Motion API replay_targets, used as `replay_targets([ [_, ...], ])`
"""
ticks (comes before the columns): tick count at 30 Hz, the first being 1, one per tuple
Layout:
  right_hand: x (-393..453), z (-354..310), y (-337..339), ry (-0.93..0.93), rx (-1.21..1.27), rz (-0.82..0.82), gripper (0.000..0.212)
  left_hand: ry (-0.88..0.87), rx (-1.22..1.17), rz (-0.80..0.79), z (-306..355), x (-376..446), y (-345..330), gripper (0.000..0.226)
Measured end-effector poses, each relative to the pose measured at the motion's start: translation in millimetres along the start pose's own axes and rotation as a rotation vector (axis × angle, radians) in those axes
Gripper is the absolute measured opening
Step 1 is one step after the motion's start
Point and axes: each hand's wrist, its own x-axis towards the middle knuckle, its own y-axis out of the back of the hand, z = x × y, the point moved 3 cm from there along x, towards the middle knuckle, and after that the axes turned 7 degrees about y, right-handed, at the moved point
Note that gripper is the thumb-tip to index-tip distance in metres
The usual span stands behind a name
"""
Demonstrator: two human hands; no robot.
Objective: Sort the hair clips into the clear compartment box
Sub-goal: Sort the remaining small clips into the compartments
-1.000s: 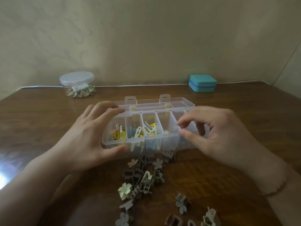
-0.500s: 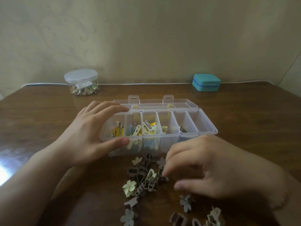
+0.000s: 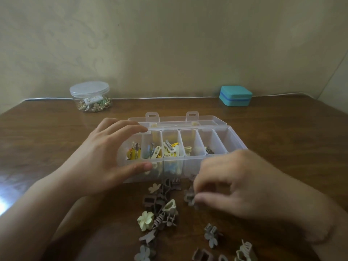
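the clear compartment box (image 3: 190,147) stands open at the middle of the table (image 3: 282,132), its lid (image 3: 177,120) folded flat behind it toward the far edge. the four left compartments hold yellow, cream and blue clips; the fifth holds a small dark clip (image 3: 209,150). the loose hair clips (image 3: 162,210) lie in a heap just in front of the box, trailing toward the near edge, and include a cream flower clip (image 3: 145,220) and a taupe flower clip (image 3: 211,236) lying apart to the right. my left hand (image 3: 105,159) grips the box's left end, fingers curled over the back rim and thumb (image 3: 137,167) pressed against the front wall. my right hand (image 3: 243,185) is curled over the right side of the heap, forefinger and thumb closed to a pinch on a grey-brown flower clip (image 3: 189,196) (the hand is blurred, so how firmly i have it i cannot tell). at the far edge, a round clear jar (image 3: 90,96) with a lid sits toward the left corner, holding small gold-coloured pieces, and a teal case (image 3: 235,95) sits toward the right.
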Motion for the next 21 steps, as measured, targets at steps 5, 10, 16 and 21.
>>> replay_targets([
  [5, -12.9, 22.5, 28.0, -0.183, 0.117, 0.572, 0.007, -0.011, -0.082, 0.005, -3.0, -0.3, -2.9, 0.077],
  [10, -9.0, 27.2, 18.9, -0.233, -0.018, 0.512, 0.013, -0.019, -0.063, -0.001, -2.7, -0.9, -1.1, 0.074],
  [16, 2.2, 0.2, -6.0, -0.043, -0.039, 0.029, 0.035, 0.012, -0.061, 0.007, 0.0, -1.1, -3.8, 0.072],
  [21, 5.8, -1.6, -15.8, -0.005, -0.072, -0.036, 0.032, 0.004, -0.052, 0.013, -0.8, -0.9, -4.9, 0.07],
])
